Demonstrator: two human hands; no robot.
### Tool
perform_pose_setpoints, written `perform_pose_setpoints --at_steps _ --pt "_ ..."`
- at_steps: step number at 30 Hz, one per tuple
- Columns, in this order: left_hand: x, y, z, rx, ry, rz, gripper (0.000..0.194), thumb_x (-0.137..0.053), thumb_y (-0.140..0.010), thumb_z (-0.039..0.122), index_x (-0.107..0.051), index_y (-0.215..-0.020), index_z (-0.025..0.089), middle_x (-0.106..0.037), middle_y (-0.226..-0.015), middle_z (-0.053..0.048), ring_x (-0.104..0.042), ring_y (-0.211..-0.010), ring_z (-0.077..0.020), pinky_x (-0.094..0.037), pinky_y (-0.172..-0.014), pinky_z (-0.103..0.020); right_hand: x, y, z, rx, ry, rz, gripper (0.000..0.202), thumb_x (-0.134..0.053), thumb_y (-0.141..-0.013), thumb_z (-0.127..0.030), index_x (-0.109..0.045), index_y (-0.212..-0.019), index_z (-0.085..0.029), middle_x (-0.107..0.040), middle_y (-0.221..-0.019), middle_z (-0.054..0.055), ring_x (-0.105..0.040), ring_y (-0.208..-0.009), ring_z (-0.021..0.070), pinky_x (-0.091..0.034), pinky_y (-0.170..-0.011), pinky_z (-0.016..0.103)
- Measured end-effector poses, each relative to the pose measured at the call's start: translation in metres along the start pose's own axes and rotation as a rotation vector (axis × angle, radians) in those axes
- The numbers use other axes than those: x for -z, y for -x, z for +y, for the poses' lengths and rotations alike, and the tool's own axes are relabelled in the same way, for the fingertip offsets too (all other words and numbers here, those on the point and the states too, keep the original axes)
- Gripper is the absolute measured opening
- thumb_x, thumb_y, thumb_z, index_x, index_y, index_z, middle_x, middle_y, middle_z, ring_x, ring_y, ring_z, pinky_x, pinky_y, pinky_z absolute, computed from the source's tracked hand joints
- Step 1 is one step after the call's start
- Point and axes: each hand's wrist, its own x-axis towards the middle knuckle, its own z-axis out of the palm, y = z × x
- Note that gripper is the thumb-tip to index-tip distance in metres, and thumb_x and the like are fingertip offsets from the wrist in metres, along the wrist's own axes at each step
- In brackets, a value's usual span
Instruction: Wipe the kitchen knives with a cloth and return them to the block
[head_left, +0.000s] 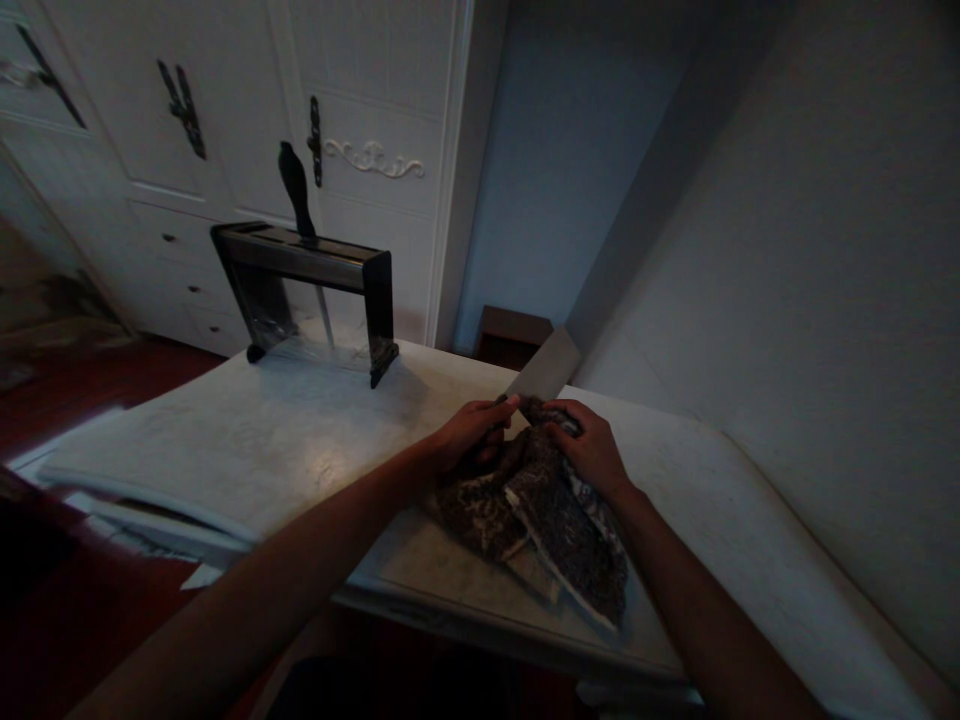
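Note:
A cleaver [547, 362] is held above the table, its broad grey blade tilted up and away to the right. My left hand [476, 432] is closed at its near end, where the handle is mostly hidden by the fingers. Bunched in my right hand [590, 442] is a dark brown patterned cloth [566, 525] with a pale edge. The cloth's upper part is against the base of the blade, and its folds hang down onto the table below both hands.
The white table [300, 430] bears a black knife rack [300, 250] at the back left, with one black-handled knife [295, 185] upright in it. White cabinets [375, 90] stand behind. A brown box-like object [514, 330] sits beyond the table, and a pale wall [810, 250] rises on the right.

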Motion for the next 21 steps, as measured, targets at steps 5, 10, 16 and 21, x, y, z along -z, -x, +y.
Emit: perform_pose_setpoints --at_steps 5,10,16,21 --pt "0.0004 -0.0016 -0.0012 0.002 -0.013 0.012 0.046 -0.059 -0.077 0.061 -0.045 -0.074 0.018 -0.037 -0.048 0.009 -0.034 -0.031 -0.0053 -0.02 -0.033 -0.019 -0.0006 0.0002 0.0006 0.0 -0.005 0.003 0.026 -0.058 -0.074 -0.031 -0.069 -0.096 -0.02 -0.07 -0.102 0.007 -0.063 -0.097 0.024 -0.045 -0.093 0.039" --pt "0.0009 -0.002 -0.0016 0.011 -0.009 0.005 0.045 -0.059 -0.078 0.061 -0.045 -0.074 0.018 -0.036 -0.048 0.009 -0.034 -0.031 -0.0053 -0.02 -0.033 -0.019 0.0001 0.0002 0.0012 0.009 -0.004 -0.008 0.025 -0.058 -0.075 -0.03 -0.069 -0.096 -0.021 -0.069 -0.102 0.006 -0.063 -0.098 0.0237 -0.045 -0.094 0.039" --pt "0.0011 -0.0021 -0.0019 0.002 -0.01 0.005 0.045 -0.059 -0.078 0.06 -0.045 -0.075 0.018 -0.036 -0.047 0.009 -0.034 -0.031 -0.0051 -0.02 -0.033 -0.019 -0.0003 0.0 0.0011 0.003 -0.008 -0.012 0.026 -0.058 -0.075 -0.031 -0.068 -0.097 -0.021 -0.069 -0.104 0.007 -0.062 -0.1 0.0241 -0.044 -0.095 0.04" --pt "0.002 -0.0029 -0.0029 -0.002 -0.019 -0.001 0.046 -0.06 -0.077 0.061 -0.045 -0.074 0.018 -0.036 -0.047 0.009 -0.035 -0.031 -0.0054 -0.021 -0.033 -0.019 -0.0006 -0.0002 0.0006 -0.007 -0.015 -0.015 0.026 -0.058 -0.075 -0.032 -0.069 -0.096 -0.02 -0.069 -0.102 0.007 -0.063 -0.098 0.0245 -0.045 -0.094 0.04"
